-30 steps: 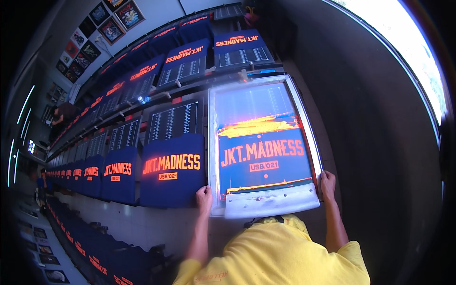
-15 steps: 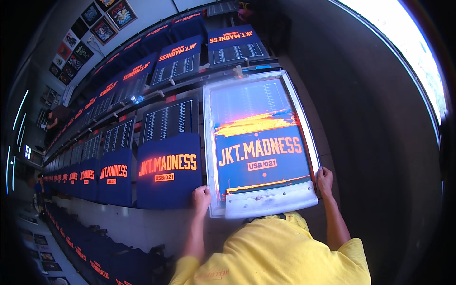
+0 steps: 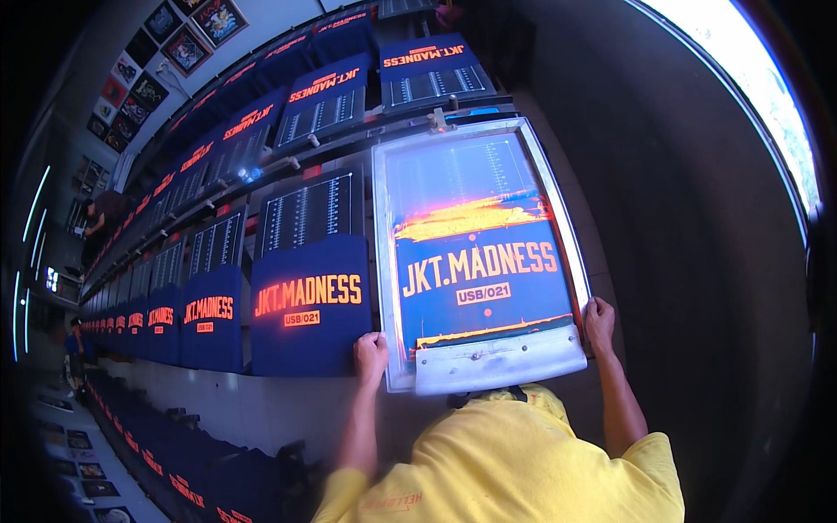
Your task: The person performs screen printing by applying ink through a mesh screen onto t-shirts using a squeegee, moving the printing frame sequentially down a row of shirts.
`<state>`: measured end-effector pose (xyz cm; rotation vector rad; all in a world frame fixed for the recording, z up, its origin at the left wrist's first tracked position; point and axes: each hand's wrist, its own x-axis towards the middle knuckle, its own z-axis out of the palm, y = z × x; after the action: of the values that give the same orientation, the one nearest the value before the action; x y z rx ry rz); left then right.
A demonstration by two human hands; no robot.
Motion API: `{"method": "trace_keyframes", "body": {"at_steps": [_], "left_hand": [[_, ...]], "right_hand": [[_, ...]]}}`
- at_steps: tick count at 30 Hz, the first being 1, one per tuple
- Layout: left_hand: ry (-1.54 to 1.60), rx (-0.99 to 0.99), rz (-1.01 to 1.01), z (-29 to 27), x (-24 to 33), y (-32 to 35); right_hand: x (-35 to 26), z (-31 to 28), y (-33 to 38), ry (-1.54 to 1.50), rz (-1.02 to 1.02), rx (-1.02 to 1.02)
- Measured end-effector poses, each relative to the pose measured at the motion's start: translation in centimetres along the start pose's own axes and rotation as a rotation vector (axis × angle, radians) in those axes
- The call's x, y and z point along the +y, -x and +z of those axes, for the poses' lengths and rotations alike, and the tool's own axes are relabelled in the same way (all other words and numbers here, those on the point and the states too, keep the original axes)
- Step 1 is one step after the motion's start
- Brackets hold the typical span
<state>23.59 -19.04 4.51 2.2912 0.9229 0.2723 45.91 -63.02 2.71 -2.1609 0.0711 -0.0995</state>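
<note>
A metal-framed printing screen [image 3: 475,253] is shown lying flat at the right end of a long table [image 3: 288,405], its mesh blue with orange lettering and a smear of orange ink across the middle. A squeegee [image 3: 499,357] is seen resting along the screen's near edge. The near left corner of the frame is gripped by the left hand [image 3: 370,356], fingers curled over the rail; the near right corner is gripped likewise by the right hand [image 3: 600,321]. Both forearms are seen rising from a yellow shirt [image 3: 514,466] at the lower edge. Just left of the screen, a blue printed shirt [image 3: 307,305] is laid on the table, touching the frame's left side. Further blue shirts [image 3: 205,318] are ranged in a row receding to the far left, with a second row [image 3: 323,105] beyond. Framed pictures [image 3: 187,39] are hung on the far left wall. A person [image 3: 74,344] is visible at the far left end.
</note>
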Motion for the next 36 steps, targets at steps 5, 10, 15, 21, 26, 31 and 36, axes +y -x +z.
{"method": "trace_keyframes", "body": {"at_steps": [5, 10, 15, 21, 26, 31, 36], "left_hand": [[0.046, 0.026, -0.03, -0.5, 0.8, 0.5], [0.025, 0.093, 0.071, 0.4, 0.2, 0.3], [-0.057, 0.005, -0.048, -0.4, 1.5, 0.3], [0.073, 0.124, 0.005, -0.3, 0.2, 1.0], [0.198, 0.018, 0.14, -4.2, 3.4, 6.6], [0.486, -0.932, 0.103, -2.7, 2.9, 12.9], [0.448, -0.856, 0.027, 4.6, 4.2, 15.0]], "right_hand": [[-0.8, -0.6, 0.1, 0.002, 0.068, -0.05], [1.4, 0.1, 0.0, 0.029, 0.017, 0.021], [-0.3, 0.0, 0.0, 0.043, 0.021, 0.008], [-2.4, -1.0, 0.1, 0.334, -0.21, -0.025], [-9.2, -2.6, 6.9, 0.383, -0.781, -0.485], [-10.5, -1.5, 11.2, 0.741, -1.058, -0.772], [-15.5, -0.4, 9.8, 0.753, -0.939, -0.728]]}}
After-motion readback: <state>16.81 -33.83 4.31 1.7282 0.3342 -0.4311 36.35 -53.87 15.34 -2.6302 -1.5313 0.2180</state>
